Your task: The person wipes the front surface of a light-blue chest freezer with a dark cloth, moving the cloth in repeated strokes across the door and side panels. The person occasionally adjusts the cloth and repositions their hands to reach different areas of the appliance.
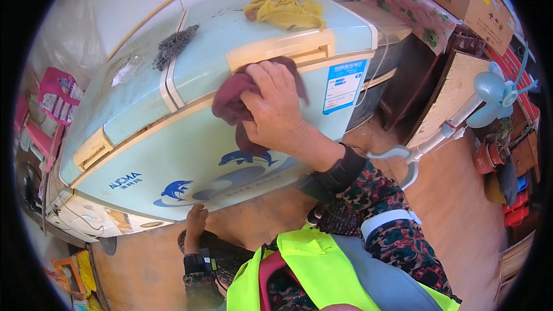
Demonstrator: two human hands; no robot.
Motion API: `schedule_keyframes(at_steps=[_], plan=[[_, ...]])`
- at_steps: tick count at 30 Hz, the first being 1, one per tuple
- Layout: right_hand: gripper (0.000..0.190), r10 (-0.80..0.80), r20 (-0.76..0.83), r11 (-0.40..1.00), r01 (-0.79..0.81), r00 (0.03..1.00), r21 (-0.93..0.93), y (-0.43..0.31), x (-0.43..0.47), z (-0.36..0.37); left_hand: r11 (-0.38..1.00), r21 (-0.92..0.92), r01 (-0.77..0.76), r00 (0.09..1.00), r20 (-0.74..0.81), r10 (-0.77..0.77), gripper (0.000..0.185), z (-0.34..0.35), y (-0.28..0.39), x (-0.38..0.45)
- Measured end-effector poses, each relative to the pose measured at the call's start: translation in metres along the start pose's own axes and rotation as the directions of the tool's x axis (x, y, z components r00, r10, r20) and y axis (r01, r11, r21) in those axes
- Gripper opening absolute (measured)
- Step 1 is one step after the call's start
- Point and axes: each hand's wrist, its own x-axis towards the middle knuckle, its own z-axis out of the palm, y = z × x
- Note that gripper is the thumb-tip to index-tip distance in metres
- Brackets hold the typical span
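A pale blue AUCMA chest freezer (pixel 181 147) with dolphin pictures on its front stands before me. My right hand (pixel 274 108) grips a maroon cloth (pixel 233 95) against the upper front, just below a cream lid handle (pixel 281 49). Part of the cloth hangs down beneath my palm. Low by the freezer's bottom edge is my left hand (pixel 197 220), its fingers curled and partly hidden; no object shows in it. On the lid lie a crumpled yellow cloth (pixel 287 11) and a dark grey fibrous clump (pixel 175 46). Dark smudges mark the lid.
To the right a light blue fan (pixel 490 90) on a white pole leans near a wooden board (pixel 445 95). Cardboard boxes (pixel 466 4) are stacked behind. Flowerpots (pixel 488 155) stand at the far right. A pink package (pixel 59 95) lies left of the freezer, above the tiled floor (pixel 142 268).
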Motion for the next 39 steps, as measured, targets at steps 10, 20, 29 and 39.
schedule_keyframes(at_steps=[10, 20, 29, 39], plan=[[0.018, -0.045, 0.430, 0.952, 0.170, 0.902, -0.255, 0.046, 0.005, -0.073, 0.992, -0.122, 0.023, 0.993, -0.113, -0.037, 0.036, -0.020, -0.012, -0.036], [0.027, 0.076, 0.137, 0.907, -0.011, 0.988, -0.422, 0.048, -0.033, -0.040, 0.926, -0.354, 0.130, 0.963, -0.179, -0.204, 0.036, -0.062, 0.002, -0.096], [0.021, -0.150, -0.034, 0.989, 0.150, 0.988, -0.003, 0.014, -0.037, 0.029, 0.968, -0.213, 0.131, 0.969, -0.176, -0.170, 0.035, -0.049, -0.017, -0.069], [0.033, 0.074, -0.089, 0.983, -0.088, 0.993, -0.163, 0.033, -0.052, 0.003, 0.992, -0.021, -0.122, 0.954, -0.278, 0.112, 0.029, -0.029, 0.025, -0.073]])
